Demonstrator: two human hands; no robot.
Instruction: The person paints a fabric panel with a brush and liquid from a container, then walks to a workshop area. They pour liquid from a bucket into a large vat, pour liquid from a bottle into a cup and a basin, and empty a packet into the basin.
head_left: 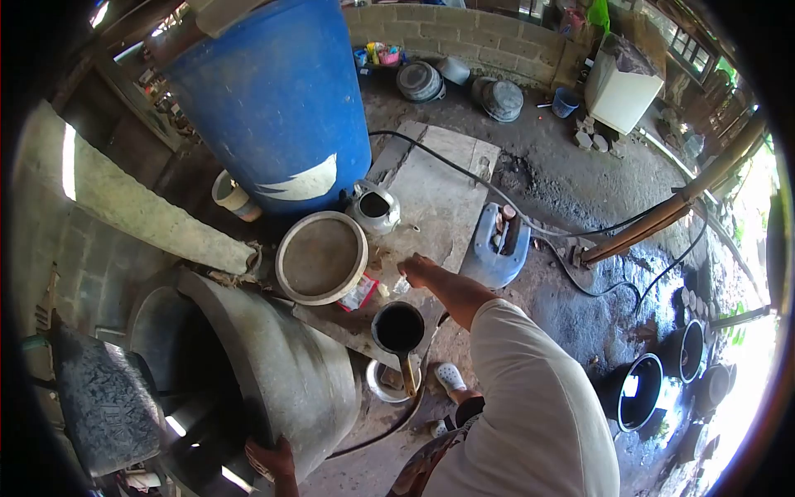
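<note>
My right hand (416,270) reaches over the concrete slab (439,199), its fingers closed together beside a small clear plastic piece (402,286); what they hold, if anything, is too small to name. Low on the left, my left hand (272,458) rests against the side of the large concrete basin (281,364), fingers spread. Near my right hand are a dark pan (397,328) with a wooden handle, a red and white packet (358,293), a round shallow basin (321,258) and a metal kettle (375,207).
A blue barrel (273,99) stands behind the slab. Right of the slab lies a blue jerrycan (498,246), with a black hose (464,171) passing behind it. A wooden post (675,199) slants at the right, above dark water tubs (640,391). Below the pan sits a white bowl (377,383).
</note>
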